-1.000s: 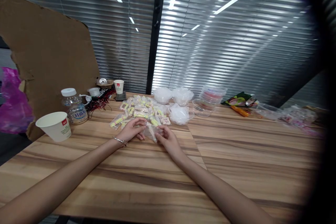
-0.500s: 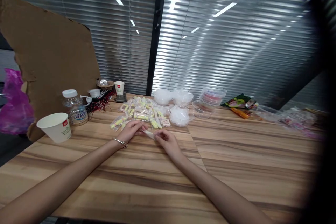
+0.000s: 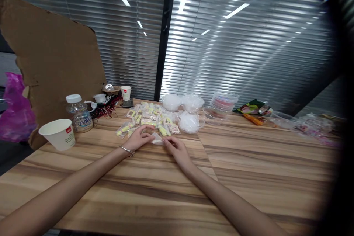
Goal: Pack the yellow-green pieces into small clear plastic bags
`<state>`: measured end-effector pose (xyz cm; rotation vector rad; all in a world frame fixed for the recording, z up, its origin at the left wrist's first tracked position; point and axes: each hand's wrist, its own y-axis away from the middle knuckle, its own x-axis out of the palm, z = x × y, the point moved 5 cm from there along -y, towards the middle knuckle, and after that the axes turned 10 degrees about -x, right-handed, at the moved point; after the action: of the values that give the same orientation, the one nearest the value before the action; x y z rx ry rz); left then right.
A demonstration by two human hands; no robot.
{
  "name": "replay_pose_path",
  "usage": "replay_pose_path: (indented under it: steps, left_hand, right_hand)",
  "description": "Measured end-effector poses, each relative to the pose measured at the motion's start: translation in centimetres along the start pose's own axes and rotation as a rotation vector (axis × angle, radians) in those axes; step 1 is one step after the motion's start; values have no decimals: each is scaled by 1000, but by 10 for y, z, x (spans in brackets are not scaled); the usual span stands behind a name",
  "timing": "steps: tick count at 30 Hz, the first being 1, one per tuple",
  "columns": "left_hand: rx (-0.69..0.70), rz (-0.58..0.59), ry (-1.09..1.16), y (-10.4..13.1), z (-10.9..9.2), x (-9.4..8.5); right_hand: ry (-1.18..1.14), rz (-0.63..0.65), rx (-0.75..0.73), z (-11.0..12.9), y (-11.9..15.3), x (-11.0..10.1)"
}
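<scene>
A small clear plastic bag (image 3: 157,139) lies between my two hands, low over the wooden table (image 3: 143,184). My left hand (image 3: 140,137) is at the bag's left edge, its thumb against the plastic and its index finger arched apart from the thumb. My right hand (image 3: 177,148) pinches the bag's right edge between thumb and forefinger. Just beyond my hands is a pile of small clear packets (image 3: 149,118) with yellow and pink pieces in them.
Round clear containers with white contents (image 3: 189,121) are behind the packets, near stacked clear tubs (image 3: 223,101). On the left stand a paper cup (image 3: 58,134), a plastic bottle (image 3: 80,114) and a cardboard sheet (image 3: 55,51). An orange tool (image 3: 253,119) lies at the right.
The index finger of my left hand has lifted away from its thumb. More of the bag shows, turned flatter and wider between my hands. My right hand has barely moved.
</scene>
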<state>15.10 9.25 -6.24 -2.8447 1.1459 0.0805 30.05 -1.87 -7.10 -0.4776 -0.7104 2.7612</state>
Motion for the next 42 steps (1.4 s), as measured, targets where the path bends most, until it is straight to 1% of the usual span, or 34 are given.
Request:
replay_pose_path:
  steps: [6, 12, 15, 18, 20, 23, 25, 29, 33, 35, 38, 42]
  left_hand:
    - [29, 99, 0, 3, -4, 4]
    - [41, 72, 6, 4, -7, 5]
    - [65, 62, 18, 4, -8, 4]
    - [94, 36, 11, 4, -9, 3]
    - [109, 36, -8, 4, -10, 3]
    - [136, 33, -17, 5, -12, 4]
    - [122, 18, 2, 5, -12, 4]
    - [37, -4, 44, 4, -7, 2]
    - [-7, 17, 25, 3, -5, 1]
    - [1, 21, 1, 2, -6, 1]
    - [43, -21, -62, 2, -9, -1]
    - [70, -52, -128, 3, -12, 0]
  right_hand:
    - [-5, -15, 6, 7, 0, -2]
    - [7, -34, 6, 9, 1, -3]
    - [45, -117, -10, 6, 1, -8]
    - [11, -182, 50, -7, 1, -10]
    - [-71, -172, 104, -17, 1, -7]
    - [-177, -141, 114, -23, 1, -2]
    - [-214, -135, 98, -20, 0, -1]
    - [-244, -138, 98, -11, 1, -1]
    - [-276, -140, 101, -8, 2, -1]
    - [-291, -139, 99, -9, 1, 0]
    - [-265, -149, 100, -12, 0, 1]
    - [-146, -130, 70, -10, 0, -2]
